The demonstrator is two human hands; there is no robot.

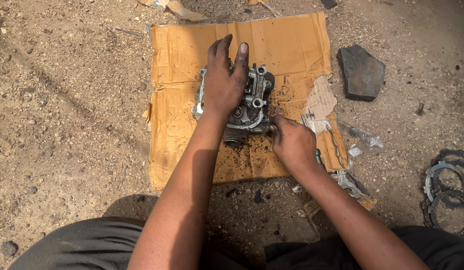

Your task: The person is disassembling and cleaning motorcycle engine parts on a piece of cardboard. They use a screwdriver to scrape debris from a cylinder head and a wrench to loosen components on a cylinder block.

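Observation:
A grey metal engine part [256, 100], like a small cylinder head with bolts and round ports, lies on a flattened sheet of brown cardboard [287, 45]. My left hand [224, 82] rests flat on top of it, fingers stretched forward, pressing it down. My right hand [292, 142] is closed at the part's lower right corner, fingers pinched against it. A thin tool shaft [305, 120] shows just beyond that hand; whether the hand grips it is hidden. Dark oily crumbs spot the cardboard around the part.
Sandy, gravelly ground surrounds the cardboard. A flat dark stone [361, 72] lies to the right. Several toothed metal rings [449, 190] sit at the far right edge. Crumpled clear plastic [364, 139] and metal tools [348, 181] lie by my right forearm.

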